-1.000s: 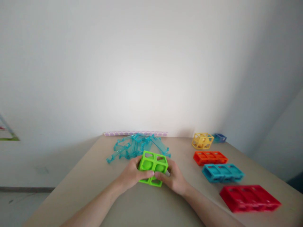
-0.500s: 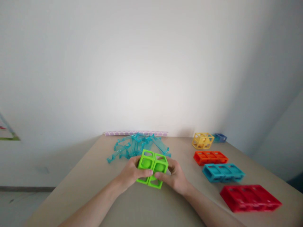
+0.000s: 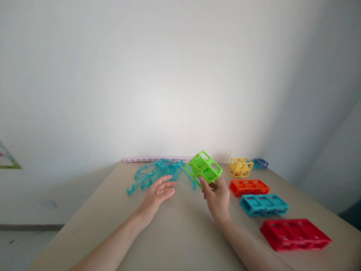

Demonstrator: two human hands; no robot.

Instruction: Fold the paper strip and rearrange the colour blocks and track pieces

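My right hand (image 3: 218, 197) holds a green openwork block (image 3: 203, 169), made of joined cube frames with rounded green shapes inside. Thumb and fingers grip its lower edge, and the block is tilted above the table. My left hand (image 3: 159, 192) is empty, its fingers apart, just in front of a pile of clear blue plastic track pieces (image 3: 166, 169). To the right of my right hand lie an orange three-cell block (image 3: 249, 187), a teal three-cell block (image 3: 264, 205) and a red three-cell block (image 3: 295, 234), one behind another.
A yellow cube frame (image 3: 239, 167) stands at the back right, with a dark blue block (image 3: 260, 163) beside it. Along the wall at the table's back edge runs a purple patterned strip (image 3: 135, 159). The beige table (image 3: 180, 241) meets a white wall.
My left hand has let go of the green block and opened, slightly to the left. My right hand has lifted the block up and to the right, turning it.
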